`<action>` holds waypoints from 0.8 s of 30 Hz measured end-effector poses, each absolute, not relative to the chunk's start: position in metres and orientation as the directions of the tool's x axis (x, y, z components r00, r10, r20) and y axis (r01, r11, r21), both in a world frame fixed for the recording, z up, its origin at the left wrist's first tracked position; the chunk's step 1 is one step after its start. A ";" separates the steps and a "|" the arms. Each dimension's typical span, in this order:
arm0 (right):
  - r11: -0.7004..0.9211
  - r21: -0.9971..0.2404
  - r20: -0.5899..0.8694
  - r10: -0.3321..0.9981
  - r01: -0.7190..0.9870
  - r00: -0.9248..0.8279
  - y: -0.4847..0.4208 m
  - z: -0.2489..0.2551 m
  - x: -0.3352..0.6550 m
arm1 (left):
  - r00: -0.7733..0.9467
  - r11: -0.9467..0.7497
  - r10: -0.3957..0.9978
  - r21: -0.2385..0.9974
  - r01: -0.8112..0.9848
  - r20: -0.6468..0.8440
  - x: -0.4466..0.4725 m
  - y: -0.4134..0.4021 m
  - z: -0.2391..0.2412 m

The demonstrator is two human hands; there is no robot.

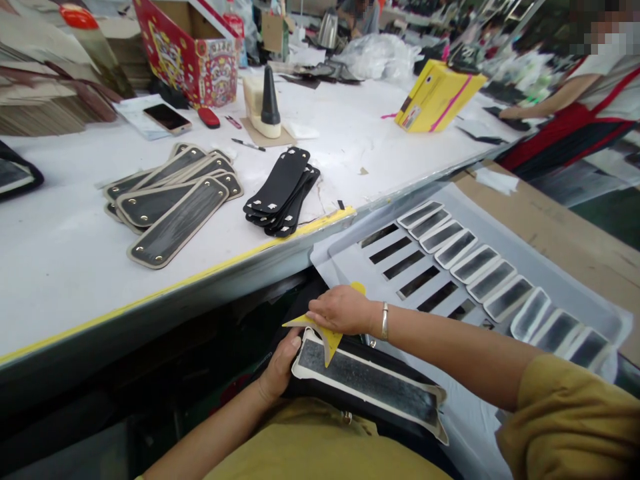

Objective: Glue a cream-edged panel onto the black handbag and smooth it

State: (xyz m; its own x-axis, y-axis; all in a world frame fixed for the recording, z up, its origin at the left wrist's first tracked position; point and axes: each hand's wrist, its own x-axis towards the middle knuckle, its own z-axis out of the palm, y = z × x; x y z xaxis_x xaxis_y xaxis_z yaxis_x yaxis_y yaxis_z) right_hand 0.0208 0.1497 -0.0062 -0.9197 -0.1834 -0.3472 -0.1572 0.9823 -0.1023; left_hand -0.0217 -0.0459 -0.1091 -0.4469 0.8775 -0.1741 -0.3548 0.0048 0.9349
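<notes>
Tabletop: white, yellow tape along the near edge, filling the view from 9 to 1 o'clock.
Tray: pale sheet at 3 o'clock with slots, carrying a row of glossy dark strips with cream borders.
Strip in hand: flat oblong at 6 o'clock, on the person's lap over a dark bag; dark tacky-looking face, cream rim. It looks light and bendy, likely sticky on top, so best held by the rim and ends.
Stacks: cream-edged strips at 10 o'clock; black strips with studs at 11 o'clock.
Left hand: clenched on the strip's near end, thumb on the rim.
Right hand: pinching a yellow scraper, its tip on the strip's face.
Yellow box: at 1 o'clock; label too small to read.
Red box: at 11 o'clock, ornate print, no legible words.
Phone: just left of the red box, screen dark.
</notes>
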 end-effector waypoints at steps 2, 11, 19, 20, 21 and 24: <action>0.972 -0.111 -0.326 -0.232 -0.207 -0.917 0.152 -0.008 0.016 | -0.457 -0.005 0.873 0.933 -0.359 -0.171 -0.021 -0.045 -0.109; 0.928 -0.145 -0.209 -0.367 -0.343 -0.906 0.156 -0.014 0.005 | -0.548 0.060 0.808 0.956 -0.288 -0.216 -0.020 -0.042 -0.094; 0.850 -0.221 -0.208 -0.521 -0.479 -0.828 0.167 -0.018 -0.008 | -0.540 0.019 0.793 0.898 -0.439 -0.281 -0.024 -0.041 -0.082; 0.838 -0.226 -0.205 -0.540 -0.497 -0.817 0.168 -0.018 -0.010 | -0.539 0.013 0.786 0.879 -0.476 -0.303 -0.024 -0.042 -0.083; 0.827 -0.231 -0.202 -0.556 -0.513 -0.806 0.169 -0.018 -0.011 | -0.531 0.009 0.783 0.859 -0.511 -0.324 -0.025 -0.043 -0.083; 0.806 -0.236 -0.198 -0.587 -0.543 -0.785 0.171 -0.020 -0.016 | -0.513 0.003 0.788 0.835 -0.550 -0.340 -0.026 -0.047 -0.084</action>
State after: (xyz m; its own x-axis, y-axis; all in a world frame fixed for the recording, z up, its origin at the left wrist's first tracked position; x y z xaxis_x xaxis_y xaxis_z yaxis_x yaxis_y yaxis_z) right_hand -0.0160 0.1708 -0.0198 -0.7847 -0.5874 -0.1982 -0.5435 0.8056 -0.2358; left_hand -0.0263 -0.0466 -0.0841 -0.5135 0.7877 -0.3405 -0.5499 0.0026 0.8353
